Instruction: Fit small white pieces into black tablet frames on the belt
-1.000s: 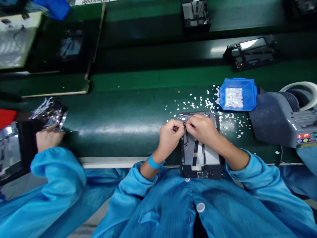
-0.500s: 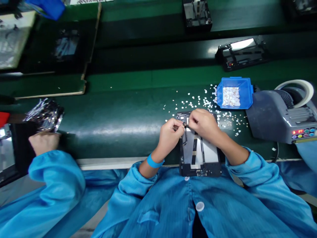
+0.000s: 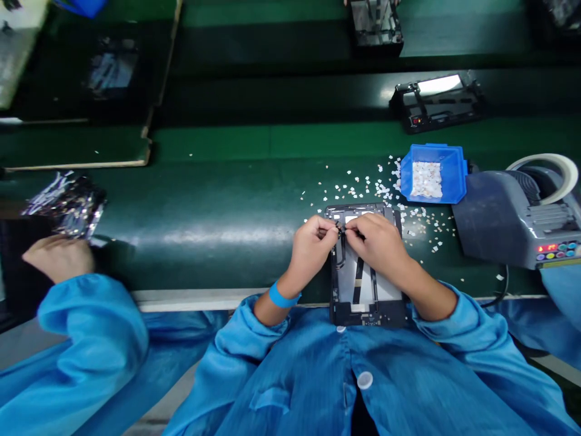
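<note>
An open tablet housing (image 3: 384, 286), with a silvery inside, black frame and dark ribbon cables, leans on the bench edge against my front. My left hand (image 3: 313, 247) pinches a small dark cable piece (image 3: 339, 229) over the upper left part of the housing. Close beside it, my right hand (image 3: 379, 245) lies over the middle of the housing, thumb and forefinger pinched together at the same spot. Whatever is between the right fingertips is too small to make out. A thin black cable (image 3: 341, 257) hangs below the left fingertips.
White paper bits (image 3: 358, 188) are scattered beyond the housing. A blue bin (image 3: 455, 175) of such bits stands beside a grey tape dispenser (image 3: 494, 212). Another open device (image 3: 438, 103) lies farther back. At left, a co-worker's hand (image 3: 63, 257) is near shiny strips (image 3: 68, 206).
My right hand has come down slightly, its fingertips lower beside the left ones. My left hand stays nearly still. The co-worker's hand appears farther left, and the view has shifted a little.
</note>
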{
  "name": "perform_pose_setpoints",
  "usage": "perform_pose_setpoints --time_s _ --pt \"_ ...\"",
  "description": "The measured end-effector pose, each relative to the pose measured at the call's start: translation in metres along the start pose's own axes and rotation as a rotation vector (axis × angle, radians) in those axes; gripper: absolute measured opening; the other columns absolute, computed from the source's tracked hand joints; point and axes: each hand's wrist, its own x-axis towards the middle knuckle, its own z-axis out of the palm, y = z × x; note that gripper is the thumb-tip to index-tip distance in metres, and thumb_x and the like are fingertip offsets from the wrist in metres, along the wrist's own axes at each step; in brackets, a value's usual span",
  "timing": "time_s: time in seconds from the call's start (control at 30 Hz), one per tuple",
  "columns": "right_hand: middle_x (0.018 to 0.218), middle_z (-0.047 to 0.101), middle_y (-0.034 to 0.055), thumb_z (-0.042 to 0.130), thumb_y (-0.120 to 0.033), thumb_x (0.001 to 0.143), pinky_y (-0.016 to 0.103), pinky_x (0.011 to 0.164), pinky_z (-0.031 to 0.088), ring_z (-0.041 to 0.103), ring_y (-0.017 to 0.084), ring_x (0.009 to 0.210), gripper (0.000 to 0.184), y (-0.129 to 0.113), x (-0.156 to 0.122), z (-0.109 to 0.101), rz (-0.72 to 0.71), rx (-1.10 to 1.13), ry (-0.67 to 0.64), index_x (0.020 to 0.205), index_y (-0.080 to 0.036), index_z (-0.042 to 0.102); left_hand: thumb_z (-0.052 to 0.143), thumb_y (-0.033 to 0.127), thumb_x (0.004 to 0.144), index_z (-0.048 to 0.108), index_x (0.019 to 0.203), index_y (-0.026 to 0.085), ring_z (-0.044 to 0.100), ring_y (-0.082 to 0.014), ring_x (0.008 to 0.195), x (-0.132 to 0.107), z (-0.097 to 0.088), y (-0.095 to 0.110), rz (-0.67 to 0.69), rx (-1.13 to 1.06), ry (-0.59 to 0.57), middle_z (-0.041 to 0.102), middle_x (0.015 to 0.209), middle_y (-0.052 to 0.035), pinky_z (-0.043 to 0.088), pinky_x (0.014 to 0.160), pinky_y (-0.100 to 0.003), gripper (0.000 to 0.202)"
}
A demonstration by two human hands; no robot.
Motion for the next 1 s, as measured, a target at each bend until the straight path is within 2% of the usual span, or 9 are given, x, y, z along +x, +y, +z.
perform_pose_setpoints --time_s 0.1,0.27,0.5,0.6,0.73,0.8,0.9,0.93,1.0 --pt "0.086 0.074 0.0068 0.058 -0.018 0.095 0.035 0.083 0.049 0.066 0.023 0.084 0.016 0.001 0.005 0.012 -0.003 -0.018 0.032 0.088 -0.021 0.072 0.066 0.018 0.087 0.066 0.083 0.02 0.072 -0.0153 0.081 -0.001 0.001 0.0 0.026 0.014 0.0 0.078 0.092 -0.0029 0.055 0.073 -0.027 0.005" --pt "0.082 0.072 0.0062 0.056 -0.015 0.093 0.033 0.081 0.047 0.063 0.022 0.081 0.018 0.007 0.008 0.006 -0.048 -0.105 0.03 0.082 -0.021 0.068 0.066 0.016 0.087 0.067 0.082 0.02 0.072 -0.0151 0.08 -0.002 0.003 0.002 0.068 0.047 0.013 0.078 0.091 -0.0025 0.055 0.072 -0.027 0.007" --pt "0.077 0.065 0.0057 0.053 -0.011 0.087 0.034 0.077 0.042 0.057 0.022 0.078 0.019 0.0 0.014 0.015 -0.055 -0.201 0.008 0.074 -0.023 0.06 0.065 0.011 0.085 0.067 0.081 0.021 0.072 -0.0159 0.083 -0.003 0.006 0.005 0.128 0.097 0.012 0.078 0.09 -0.0016 0.055 0.074 -0.028 0.011" --pt "0.077 0.064 0.0059 0.054 -0.013 0.085 0.035 0.074 0.04 0.056 0.022 0.078 0.017 0.023 0.019 -0.008 0.015 -0.182 0.035 0.072 -0.024 0.057 0.066 0.015 0.087 0.068 0.082 0.02 0.072 -0.0157 0.082 -0.003 0.005 0.004 0.08 0.062 0.005 0.078 0.091 -0.0024 0.055 0.073 -0.027 0.008" --pt "0.069 0.06 0.0064 0.057 -0.026 0.087 0.037 0.065 0.033 0.054 0.023 0.069 0.022 0.067 0.018 -0.066 0.427 -0.299 0.229 0.066 -0.026 0.052 0.068 0.023 0.091 0.073 0.094 0.02 0.067 -0.0141 0.071 -0.007 -0.009 0.007 0.017 0.065 -0.07 0.076 0.084 -0.0015 0.053 0.064 -0.025 0.006" --pt "0.07 0.063 0.0069 0.055 -0.029 0.089 0.037 0.065 0.034 0.055 0.023 0.067 0.02 0.073 0.014 -0.082 0.474 -0.272 0.223 0.07 -0.026 0.058 0.068 0.025 0.094 0.075 0.099 0.022 0.067 -0.0143 0.072 -0.008 -0.021 0.01 0.072 0.142 -0.084 0.076 0.087 -0.0018 0.053 0.066 -0.026 0.009" --pt "0.082 0.073 0.0058 0.055 -0.027 0.089 0.034 0.068 0.04 0.062 0.021 0.07 0.018 0.054 0.016 -0.073 0.344 -0.051 0.073 0.092 -0.023 0.073 0.063 0.023 0.099 0.076 0.098 0.022 0.07 -0.0171 0.085 -0.003 -0.038 0.012 0.245 0.352 -0.036 0.078 0.096 -0.0039 0.055 0.078 -0.029 0.012" --pt "0.082 0.074 0.005 0.055 -0.027 0.09 0.033 0.068 0.041 0.063 0.02 0.07 0.02 0.044 0.019 -0.063 0.32 0.01 0.016 0.094 -0.022 0.074 0.062 0.022 0.099 0.076 0.1 0.022 0.071 -0.0188 0.091 0.001 -0.042 0.011 0.311 0.435 -0.038 0.078 0.1 -0.0049 0.055 0.083 -0.031 0.013" --pt "0.078 0.074 0.0043 0.056 -0.029 0.092 0.032 0.067 0.04 0.064 0.02 0.07 0.02 0.025 0.03 -0.04 0.312 0.054 -0.093 0.087 -0.022 0.075 0.061 0.019 0.1 0.076 0.108 0.021 0.07 -0.0223 0.103 0.009 -0.046 0.007 0.429 0.594 -0.083 0.077 0.108 -0.0074 0.054 0.092 -0.036 0.017"
